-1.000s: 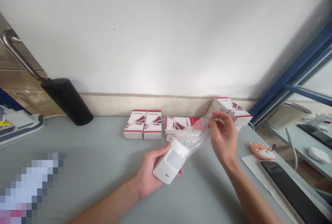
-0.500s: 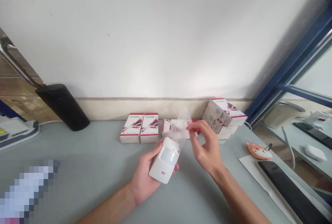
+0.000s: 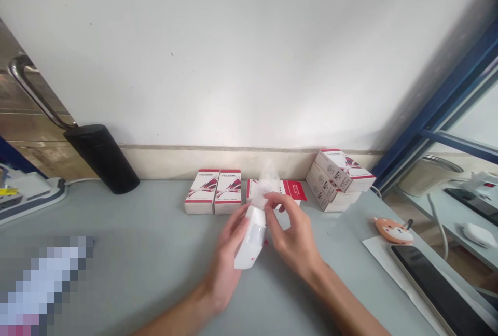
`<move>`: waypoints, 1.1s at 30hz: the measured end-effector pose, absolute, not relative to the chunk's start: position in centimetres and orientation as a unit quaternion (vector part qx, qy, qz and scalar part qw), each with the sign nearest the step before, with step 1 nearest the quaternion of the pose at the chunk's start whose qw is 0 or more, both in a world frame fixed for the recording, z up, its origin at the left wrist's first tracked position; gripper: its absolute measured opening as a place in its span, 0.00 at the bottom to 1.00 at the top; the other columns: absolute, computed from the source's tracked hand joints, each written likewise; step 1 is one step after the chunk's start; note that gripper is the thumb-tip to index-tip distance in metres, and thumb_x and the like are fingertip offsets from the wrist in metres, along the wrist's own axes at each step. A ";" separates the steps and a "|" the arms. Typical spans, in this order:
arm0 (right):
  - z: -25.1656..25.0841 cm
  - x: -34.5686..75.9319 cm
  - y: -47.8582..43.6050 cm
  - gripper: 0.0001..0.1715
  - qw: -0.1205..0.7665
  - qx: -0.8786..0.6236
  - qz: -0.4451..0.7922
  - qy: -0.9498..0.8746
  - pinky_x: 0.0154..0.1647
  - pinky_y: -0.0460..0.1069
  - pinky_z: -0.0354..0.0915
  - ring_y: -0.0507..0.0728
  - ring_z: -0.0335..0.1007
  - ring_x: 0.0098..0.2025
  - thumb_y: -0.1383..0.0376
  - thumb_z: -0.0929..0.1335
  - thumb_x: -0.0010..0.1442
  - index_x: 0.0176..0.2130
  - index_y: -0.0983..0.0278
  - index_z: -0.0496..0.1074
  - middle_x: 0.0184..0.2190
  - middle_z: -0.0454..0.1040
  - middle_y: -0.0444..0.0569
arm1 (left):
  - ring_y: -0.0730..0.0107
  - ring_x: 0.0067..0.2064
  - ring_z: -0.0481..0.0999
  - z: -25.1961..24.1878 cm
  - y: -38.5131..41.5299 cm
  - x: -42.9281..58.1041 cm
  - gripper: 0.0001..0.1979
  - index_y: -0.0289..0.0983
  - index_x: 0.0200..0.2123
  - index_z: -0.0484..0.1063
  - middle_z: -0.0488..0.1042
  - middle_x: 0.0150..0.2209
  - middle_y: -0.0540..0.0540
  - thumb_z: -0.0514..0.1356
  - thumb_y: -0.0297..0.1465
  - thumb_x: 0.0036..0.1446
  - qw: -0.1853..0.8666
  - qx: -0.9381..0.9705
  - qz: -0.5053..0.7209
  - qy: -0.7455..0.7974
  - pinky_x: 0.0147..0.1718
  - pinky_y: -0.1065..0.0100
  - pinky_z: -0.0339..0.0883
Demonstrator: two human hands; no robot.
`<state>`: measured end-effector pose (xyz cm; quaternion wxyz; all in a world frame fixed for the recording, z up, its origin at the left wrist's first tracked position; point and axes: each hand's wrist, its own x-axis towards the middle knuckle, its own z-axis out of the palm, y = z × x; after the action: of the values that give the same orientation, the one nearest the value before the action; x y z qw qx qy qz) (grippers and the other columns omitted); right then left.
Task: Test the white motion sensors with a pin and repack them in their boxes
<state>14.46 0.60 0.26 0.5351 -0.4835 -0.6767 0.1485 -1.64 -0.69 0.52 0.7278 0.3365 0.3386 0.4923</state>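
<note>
My left hand [image 3: 226, 258] is wrapped around a white motion detector [image 3: 249, 242] with a curved translucent lens and a small red mark near its lower end. The detector is tilted and turned partly side-on above the table. A clear plastic bag [image 3: 269, 178] sticks up crumpled from its top end. My right hand [image 3: 291, 232] is closed in a pinch on the bag beside the detector's top edge. How far the bag covers the detector is hard to make out. Behind the hands lies a red-and-white box [image 3: 254, 186] with a red flap, partly hidden.
Two upright-printed boxes [image 3: 227, 191] lie side by side at the back. More boxes [image 3: 342, 178] are stacked to the right. A black cylinder [image 3: 103, 159] stands at left. A phone-like black device [image 3: 436, 287], paper and an orange animal-faced item [image 3: 392, 229] lie at right.
My right hand has moved left and in to the detector's top, with the bag drawn closer. The detector has turned more side-on in my left hand. The view has shifted slightly.
</note>
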 end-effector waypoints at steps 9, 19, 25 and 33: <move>1.1 13.8 -0.3 0.12 0.542 -0.420 0.214 -0.695 0.47 0.54 0.70 0.57 0.73 0.44 0.65 0.67 0.72 0.52 0.54 0.75 0.42 0.76 0.47 | 0.55 0.47 0.76 0.6 -1.8 -2.1 0.24 0.44 0.61 0.70 0.80 0.44 0.44 0.66 0.43 0.64 0.560 0.472 0.518 0.442 0.45 0.63 0.66; -0.3 12.9 -0.7 0.16 0.555 -0.427 0.212 -0.682 0.48 0.52 0.69 0.55 0.71 0.45 0.69 0.64 0.73 0.56 0.54 0.70 0.44 0.75 0.46 | 0.64 0.40 0.76 -0.2 -1.5 -1.8 0.22 0.44 0.57 0.70 0.80 0.45 0.47 0.61 0.49 0.67 0.555 0.474 0.526 0.437 0.43 0.64 0.69; -1.2 12.4 -0.8 0.19 0.516 -0.450 0.218 -0.696 0.47 0.54 0.69 0.55 0.70 0.43 0.66 0.64 0.74 0.61 0.51 0.68 0.44 0.75 0.45 | 0.52 0.57 0.78 -0.1 -1.4 -1.6 0.22 0.44 0.57 0.70 0.79 0.54 0.43 0.62 0.49 0.66 0.531 0.441 0.573 0.443 0.47 0.62 0.73; -0.3 12.7 -0.5 0.08 0.520 -0.460 0.235 -0.680 0.45 0.52 0.67 0.54 0.70 0.42 0.65 0.66 0.72 0.50 0.55 0.72 0.41 0.76 0.44 | 0.56 0.55 0.78 -0.7 -1.6 -1.7 0.23 0.45 0.59 0.68 0.78 0.55 0.43 0.60 0.50 0.68 0.510 0.480 0.556 0.447 0.46 0.63 0.73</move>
<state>12.73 -0.46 -0.28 0.5199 -0.4604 -0.6802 0.2348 -1.73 -1.55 -0.66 0.5096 0.4805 0.4473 0.5562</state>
